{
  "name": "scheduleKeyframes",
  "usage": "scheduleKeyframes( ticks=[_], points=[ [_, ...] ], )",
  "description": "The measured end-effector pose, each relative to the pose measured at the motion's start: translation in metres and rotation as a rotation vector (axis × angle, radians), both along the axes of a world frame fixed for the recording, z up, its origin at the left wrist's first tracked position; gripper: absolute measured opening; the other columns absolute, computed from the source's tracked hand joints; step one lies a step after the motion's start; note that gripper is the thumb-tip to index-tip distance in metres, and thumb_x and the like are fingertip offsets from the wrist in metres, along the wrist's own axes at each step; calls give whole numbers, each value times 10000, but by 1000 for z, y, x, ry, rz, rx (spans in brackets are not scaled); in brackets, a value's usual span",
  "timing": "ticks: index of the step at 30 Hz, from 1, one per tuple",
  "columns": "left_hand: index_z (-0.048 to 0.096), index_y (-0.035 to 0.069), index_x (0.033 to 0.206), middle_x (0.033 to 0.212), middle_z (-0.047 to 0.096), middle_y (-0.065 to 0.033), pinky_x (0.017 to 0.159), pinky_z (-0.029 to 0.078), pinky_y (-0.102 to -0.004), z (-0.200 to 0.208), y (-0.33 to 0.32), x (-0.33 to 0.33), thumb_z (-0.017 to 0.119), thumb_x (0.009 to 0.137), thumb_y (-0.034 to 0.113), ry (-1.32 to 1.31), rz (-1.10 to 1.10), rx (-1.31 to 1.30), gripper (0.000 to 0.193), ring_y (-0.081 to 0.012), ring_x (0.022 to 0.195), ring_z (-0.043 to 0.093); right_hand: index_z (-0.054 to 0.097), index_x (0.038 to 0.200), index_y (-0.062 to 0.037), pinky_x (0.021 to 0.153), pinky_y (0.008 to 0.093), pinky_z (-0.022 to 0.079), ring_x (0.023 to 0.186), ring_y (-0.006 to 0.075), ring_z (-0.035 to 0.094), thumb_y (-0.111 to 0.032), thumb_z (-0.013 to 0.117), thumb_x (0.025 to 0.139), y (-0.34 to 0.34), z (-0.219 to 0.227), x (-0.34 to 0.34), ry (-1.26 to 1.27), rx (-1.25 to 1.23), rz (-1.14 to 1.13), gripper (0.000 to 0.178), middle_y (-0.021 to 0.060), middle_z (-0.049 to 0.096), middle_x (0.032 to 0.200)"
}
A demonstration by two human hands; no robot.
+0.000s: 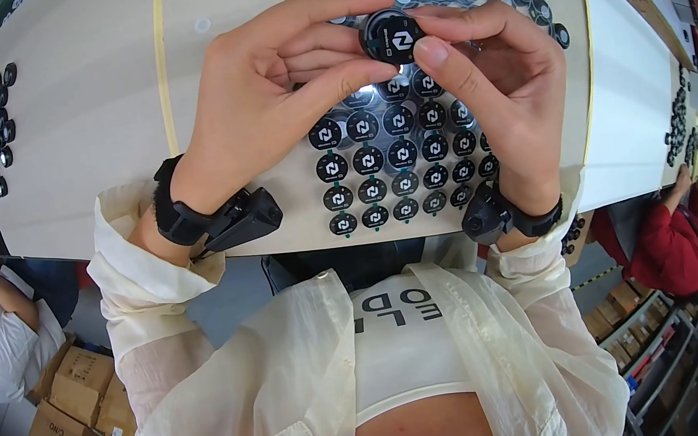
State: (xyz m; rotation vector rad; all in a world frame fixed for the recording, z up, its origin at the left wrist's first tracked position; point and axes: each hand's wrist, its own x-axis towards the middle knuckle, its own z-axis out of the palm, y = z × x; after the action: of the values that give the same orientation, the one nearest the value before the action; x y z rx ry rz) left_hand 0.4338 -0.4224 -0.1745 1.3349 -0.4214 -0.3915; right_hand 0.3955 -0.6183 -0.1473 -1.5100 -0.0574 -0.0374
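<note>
The left hand and right hand hold a round black case, white emblem showing, in a narrow fingertip grip above the tabletop; rows of similar cases lie below.

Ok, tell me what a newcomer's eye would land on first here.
Probably the round black disc in the grip of the left hand and right hand, at upper centre. Next come the rows of similar discs on the pale table just below, then perhaps the yellow strip at left.
</note>
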Motion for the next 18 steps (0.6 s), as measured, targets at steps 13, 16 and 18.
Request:
scheduleKeyframes(
  ticks=[13, 16, 18],
  points=[
    [612, -12, 1264, 976, 696, -117, 823, 561, -245, -2, 0, -3, 685, 865, -32, -75, 26, 70, 406, -171, 933, 702, 686, 978, 46, 883, 293, 536, 941, 169, 667, 48, 723, 831, -1, 0, 0, -4, -44, -5, 151, 134, 698, 990],
    [610, -10, 1267, 992, 699, -110, 820, 561, -241, -3, 1, -3, 688, 862, -30, -84, 27, 81, 413, -165, 935, 701, 688, 972, 46, 877, 292, 540, 934, 169, 668, 49, 722, 831, 0, -1, 0, -2, -54, -7, 145, 134, 698, 986],
    [609, -10, 1268, 1001, 701, -106, 819, 561, -239, -4, 1, -3, 690, 860, -29, -88, 29, 87, 416, -163, 936, 701, 690, 979, 46, 861, 276, 538, 928, 155, 667, 49, 718, 834, 0, -3, 0, -12, -93, -10, 148, 130, 699, 987]
  ],
)
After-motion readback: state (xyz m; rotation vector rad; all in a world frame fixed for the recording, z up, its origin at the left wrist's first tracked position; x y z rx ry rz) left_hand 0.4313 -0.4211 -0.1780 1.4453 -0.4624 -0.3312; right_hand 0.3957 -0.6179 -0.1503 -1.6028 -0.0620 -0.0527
